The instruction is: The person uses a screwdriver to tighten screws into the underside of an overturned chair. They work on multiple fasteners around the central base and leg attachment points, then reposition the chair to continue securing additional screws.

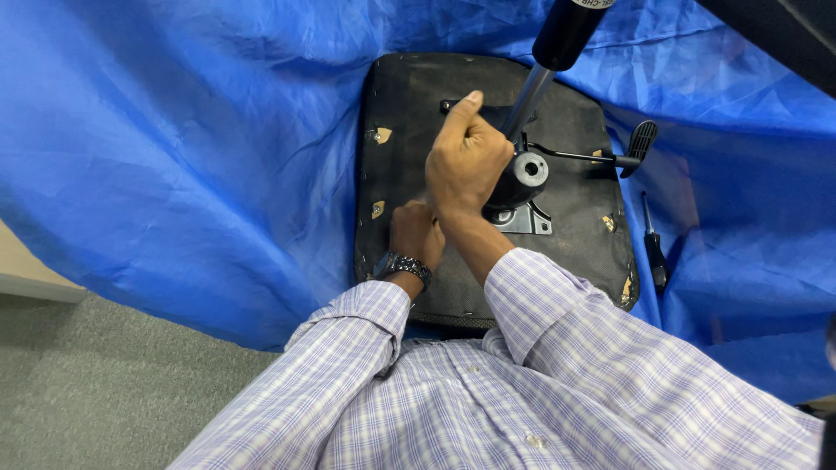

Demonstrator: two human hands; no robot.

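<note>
On a blue tarp (174, 157) spread over the work area lies an upturned chair seat (575, 96), its black underside facing the camera. Near the middle of that underside sits a metal mounting plate (527, 219) with a black round hub (527, 170), and out of the hub rises a grey gas-lift rod (528, 100) ending in a thick black cylinder (566, 35) that leans toward the upper right. A thin lever with a black paddle handle (642, 144) sticks out from the mechanism to the right.

The person's right hand (466, 157) is curled into a tight fist just left of the hub, thumb pointing up, and touches the mechanism; what it grips inside the fist cannot be made out. The left hand (416, 231) lies lower, partly hidden behind the right forearm, pressed against the seat underside; whether its fingers are closed on anything cannot be told. A dark wristwatch (402, 265) sits on the left wrist, and both arms wear a checked lilac shirt (488, 392).

A black-handled screwdriver (653, 248) rests on the tarp, just beside the seat's right edge. Grey carpet floor (87, 392) shows at lower left.
</note>
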